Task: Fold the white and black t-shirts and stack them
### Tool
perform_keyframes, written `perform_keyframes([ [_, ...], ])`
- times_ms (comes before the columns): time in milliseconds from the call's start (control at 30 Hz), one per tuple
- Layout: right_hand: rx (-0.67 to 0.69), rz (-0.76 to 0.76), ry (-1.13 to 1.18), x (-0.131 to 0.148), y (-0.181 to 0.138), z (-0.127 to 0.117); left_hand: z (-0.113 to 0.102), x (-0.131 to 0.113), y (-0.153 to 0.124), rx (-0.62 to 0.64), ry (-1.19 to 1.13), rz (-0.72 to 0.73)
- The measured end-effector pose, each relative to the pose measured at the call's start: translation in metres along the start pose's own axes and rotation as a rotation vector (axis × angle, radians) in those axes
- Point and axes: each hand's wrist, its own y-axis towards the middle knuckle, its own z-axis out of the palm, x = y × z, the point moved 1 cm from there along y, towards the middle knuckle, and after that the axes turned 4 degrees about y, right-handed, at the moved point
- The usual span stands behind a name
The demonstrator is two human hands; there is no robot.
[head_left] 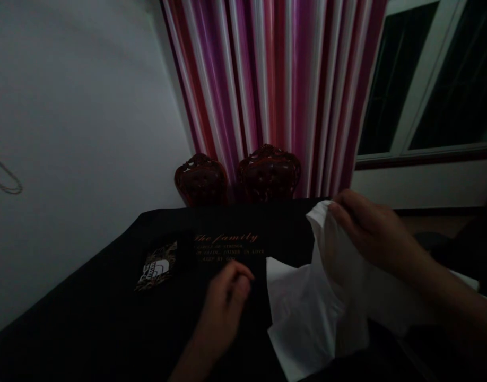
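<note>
My right hand (pixel 371 228) pinches the upper edge of a white cloth garment (pixel 307 297) and holds it up at the right. The garment hangs in folds, its lower part spread over the black tablecloth (pixel 120 329); its exact cut is hard to make out in the dim light. To the left of the garment, my left hand (pixel 225 302) is above the tablecloth, its fingers loosely curled with a gap to the thumb. Nothing shows in it, and it does not touch the garment.
A folded black item with a patterned panel and white logo (pixel 158 268) lies at the left. Gold lettering (pixel 227 246) is printed on the tablecloth. Two carved chairs (pixel 201 180) stand behind the table, before a striped curtain (pixel 267 79). A wall (pixel 80 116) borders the left side.
</note>
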Motion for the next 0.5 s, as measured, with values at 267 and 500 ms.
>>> perform_keyframes([
  [267, 0.035, -0.142, -0.024, 0.029, 0.010, -0.023, 0.135, 0.031, -0.038, 0.232, 0.116, -0.186],
  [500, -0.010, -0.181, -0.128, 0.037, 0.011, -0.047, 0.139, 0.029, -0.028, 0.200, -0.054, -0.128],
])
